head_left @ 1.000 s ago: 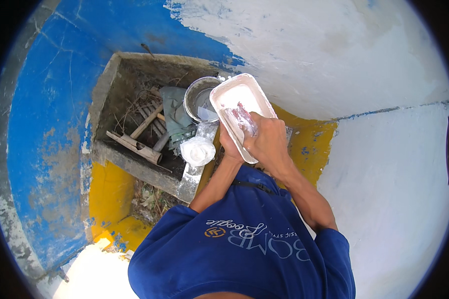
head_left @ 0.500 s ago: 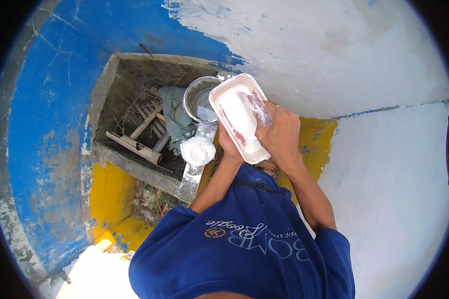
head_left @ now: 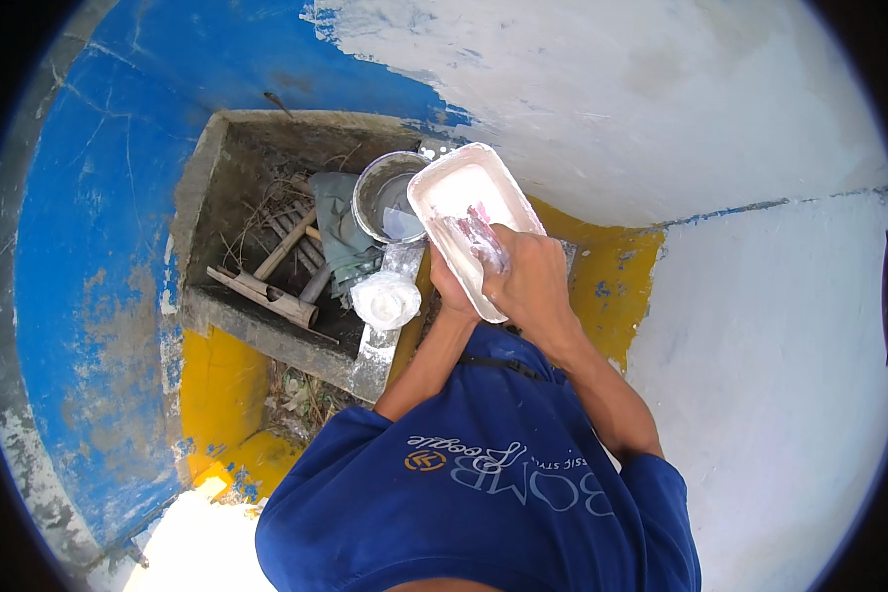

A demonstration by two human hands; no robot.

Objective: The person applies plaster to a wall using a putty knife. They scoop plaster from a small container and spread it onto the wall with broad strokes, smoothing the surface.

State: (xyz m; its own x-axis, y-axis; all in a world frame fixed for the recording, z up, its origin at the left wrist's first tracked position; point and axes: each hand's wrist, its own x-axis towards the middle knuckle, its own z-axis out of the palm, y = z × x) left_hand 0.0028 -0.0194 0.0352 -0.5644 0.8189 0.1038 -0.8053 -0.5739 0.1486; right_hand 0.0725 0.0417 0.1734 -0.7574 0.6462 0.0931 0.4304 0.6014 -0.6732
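In my left hand (head_left: 451, 284) is a white rectangular tub (head_left: 508, 185), tilted, with white paint or paste inside. The fingers curl under its near left side and are partly hidden by it. My right hand (head_left: 533, 284) reaches over the near right rim, closed around a flat, white-smeared tool (head_left: 476, 240). Reddish-purple streaks show on this tool; I cannot tell its exact kind. Its far end lies within the tub, near the left wall. A round bucket (head_left: 363, 209) with greyish liquid and a pale piece inside stands just left of the tub.
A white lump in plastic (head_left: 385, 300) sits on the ledge below the bucket. The concrete bin (head_left: 266, 326) holds bamboo pieces (head_left: 286, 245), twigs and a grey-green cloth (head_left: 342, 232). Around me rise a blue wall (head_left: 79, 197), a white-coated wall (head_left: 740, 316) and yellow patches (head_left: 612, 286).
My right hand has drawn the tool toward me and to the left inside the tub. The tub has shifted slightly left, still in my left hand.
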